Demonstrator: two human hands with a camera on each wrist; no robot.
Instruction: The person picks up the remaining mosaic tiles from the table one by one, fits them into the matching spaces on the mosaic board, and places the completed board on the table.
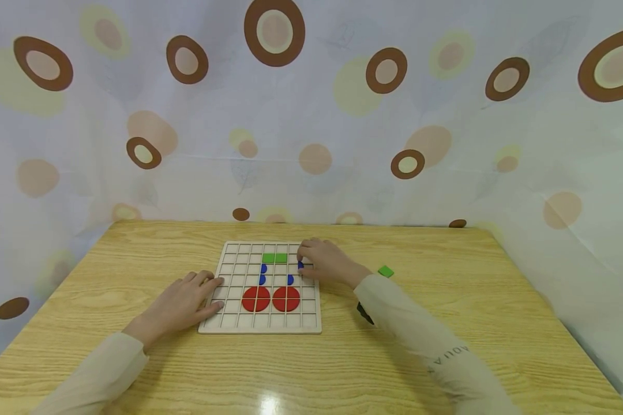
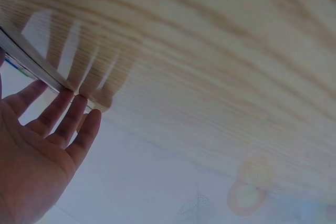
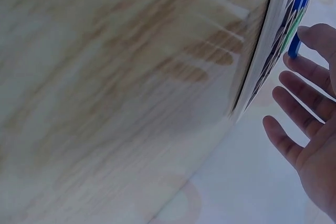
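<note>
A white gridded board (image 1: 233, 321) lies on the table. My right hand (image 1: 329, 262) pinches a small blue piece (image 3: 294, 45) between thumb and index finger, over the board's upper right; its other fingers are spread. My left hand (image 1: 184, 300) touches the board's left edge with fingertips and thumb, the fingers loosely extended. On the grid are two red circles, left (image 1: 249, 293) and right (image 1: 292, 293), each crossed by grid lines. Above them are two green squares (image 1: 268, 258) and several blue half-round pieces (image 1: 263, 268). The right hand covers the board's upper right corner.
A loose green square (image 1: 386, 271) lies on the wooden table (image 1: 446, 323), right of the board beyond the right wrist. A dark thing (image 1: 364, 313) shows beside the right forearm, mostly hidden. A patterned curtain (image 1: 202, 115) hangs behind the table.
</note>
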